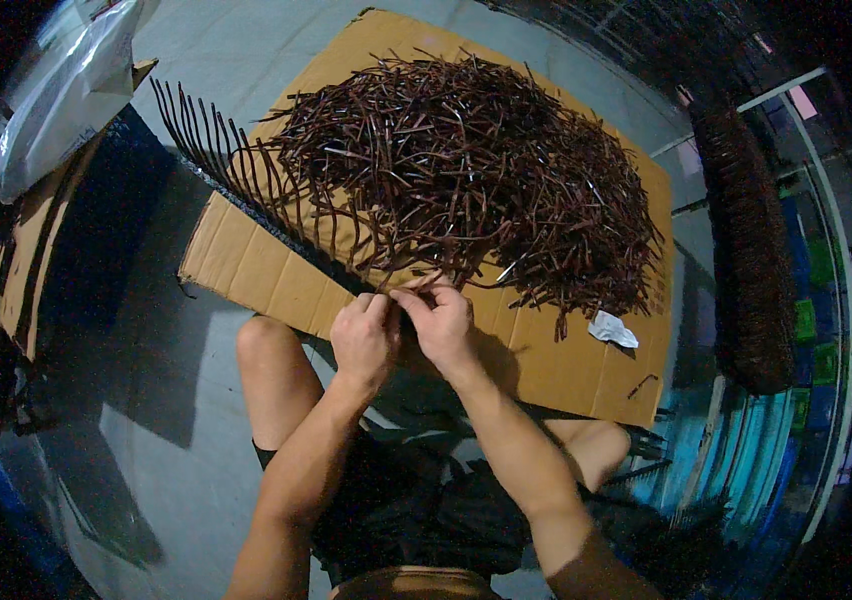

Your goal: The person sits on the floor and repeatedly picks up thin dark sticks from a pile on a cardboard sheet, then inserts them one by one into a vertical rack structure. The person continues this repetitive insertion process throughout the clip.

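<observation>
A long dark strip [291, 237] runs from the far left down to my hands, with a row of thin brown strands [211, 130] standing out along it like a fringe. My left hand [364, 338] is closed around its near end. Close beside it, my right hand [441, 322] is pinched at the same end on what looks like a thin brown strand; the fingertips partly hide it. Just beyond both hands, a large heap of loose brown strands [476, 160] lies on a flat cardboard sheet [246, 250].
A crumpled white paper [613, 330] lies on the cardboard near the heap's right end. At the left stands a cardboard box [11, 270] with a white plastic bag [66, 110] on top. A long, dark bristly bundle [746, 250] is upright at the right, beside a metal frame [826, 150].
</observation>
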The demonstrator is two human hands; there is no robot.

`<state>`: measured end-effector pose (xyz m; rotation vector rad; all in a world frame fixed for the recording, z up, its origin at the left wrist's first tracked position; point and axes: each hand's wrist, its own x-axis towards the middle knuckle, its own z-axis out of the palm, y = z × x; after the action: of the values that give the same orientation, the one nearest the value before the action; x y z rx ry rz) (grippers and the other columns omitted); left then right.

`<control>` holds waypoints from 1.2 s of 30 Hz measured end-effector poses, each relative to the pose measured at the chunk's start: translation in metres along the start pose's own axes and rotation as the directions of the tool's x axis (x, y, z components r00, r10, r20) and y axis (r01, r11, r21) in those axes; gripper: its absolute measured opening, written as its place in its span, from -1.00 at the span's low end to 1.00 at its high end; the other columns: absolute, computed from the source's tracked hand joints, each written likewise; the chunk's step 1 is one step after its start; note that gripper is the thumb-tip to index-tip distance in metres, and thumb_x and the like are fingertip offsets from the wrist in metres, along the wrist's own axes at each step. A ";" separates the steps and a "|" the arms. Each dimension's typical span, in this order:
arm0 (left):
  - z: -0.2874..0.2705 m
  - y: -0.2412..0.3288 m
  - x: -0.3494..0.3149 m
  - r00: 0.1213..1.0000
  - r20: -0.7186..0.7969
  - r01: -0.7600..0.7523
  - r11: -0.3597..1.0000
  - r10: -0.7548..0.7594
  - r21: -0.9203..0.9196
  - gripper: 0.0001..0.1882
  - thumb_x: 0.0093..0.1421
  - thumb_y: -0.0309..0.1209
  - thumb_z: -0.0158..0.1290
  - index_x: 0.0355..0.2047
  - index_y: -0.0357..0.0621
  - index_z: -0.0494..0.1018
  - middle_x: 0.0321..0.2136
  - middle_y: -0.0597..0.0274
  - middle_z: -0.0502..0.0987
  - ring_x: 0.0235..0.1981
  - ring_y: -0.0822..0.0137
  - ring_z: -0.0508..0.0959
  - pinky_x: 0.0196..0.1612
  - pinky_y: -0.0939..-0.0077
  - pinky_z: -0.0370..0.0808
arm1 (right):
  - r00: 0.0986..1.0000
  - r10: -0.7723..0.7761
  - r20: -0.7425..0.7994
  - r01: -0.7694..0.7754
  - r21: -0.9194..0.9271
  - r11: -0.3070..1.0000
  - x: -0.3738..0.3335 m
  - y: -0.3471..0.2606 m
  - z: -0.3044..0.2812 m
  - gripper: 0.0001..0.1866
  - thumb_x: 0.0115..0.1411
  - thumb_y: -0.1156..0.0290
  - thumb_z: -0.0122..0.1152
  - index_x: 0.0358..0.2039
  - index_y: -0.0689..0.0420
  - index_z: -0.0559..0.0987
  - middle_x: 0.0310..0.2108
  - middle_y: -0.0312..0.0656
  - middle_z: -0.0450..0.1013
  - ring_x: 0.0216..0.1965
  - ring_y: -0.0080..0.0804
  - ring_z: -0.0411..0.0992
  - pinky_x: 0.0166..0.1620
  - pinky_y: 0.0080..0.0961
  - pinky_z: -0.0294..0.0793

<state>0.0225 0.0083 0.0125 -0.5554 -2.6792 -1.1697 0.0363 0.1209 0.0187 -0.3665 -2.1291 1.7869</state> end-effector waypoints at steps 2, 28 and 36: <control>0.002 -0.007 -0.003 1.000 0.008 0.029 0.999 -0.029 -0.018 -0.80 -0.08 -0.48 0.05 -0.38 -0.18 0.42 -0.47 0.07 0.45 -0.41 0.01 0.47 -0.38 0.24 0.40 | 0.998 0.035 0.061 -0.016 -0.285 0.958 -0.003 -0.024 0.004 -0.83 0.04 0.42 0.25 -0.40 0.26 0.56 -0.47 -0.08 0.52 -0.40 -0.40 0.49 -0.29 -0.55 0.43; -0.003 -0.005 -0.002 0.997 -0.049 -0.065 0.995 0.061 -0.082 -0.88 0.00 -0.39 0.13 -0.48 -0.17 0.47 -0.58 0.10 0.47 -0.52 0.07 0.48 -0.44 0.28 0.41 | 0.822 0.544 0.167 -0.569 0.252 0.783 0.006 -0.033 -0.038 -0.90 0.13 0.46 0.17 -0.33 0.15 0.48 -0.44 -0.35 0.46 -0.45 -0.61 0.42 -0.46 -0.72 0.35; 0.000 -0.005 -0.002 0.997 -0.051 -0.064 0.998 0.065 0.005 -0.90 -0.01 -0.41 0.10 -0.53 -0.16 0.45 -0.57 0.11 0.48 -0.54 0.09 0.46 -0.44 0.28 0.39 | 0.991 0.132 -0.014 -0.132 0.006 0.991 -0.005 -0.009 -0.005 -0.89 0.09 0.58 0.19 -0.36 0.25 0.46 -0.46 -0.28 0.47 -0.40 -0.62 0.43 -0.31 -0.67 0.44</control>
<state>0.0225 0.0051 0.0085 -0.5987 -2.6002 -1.1461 0.0436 0.1221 0.0275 -0.5292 -2.1344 1.8546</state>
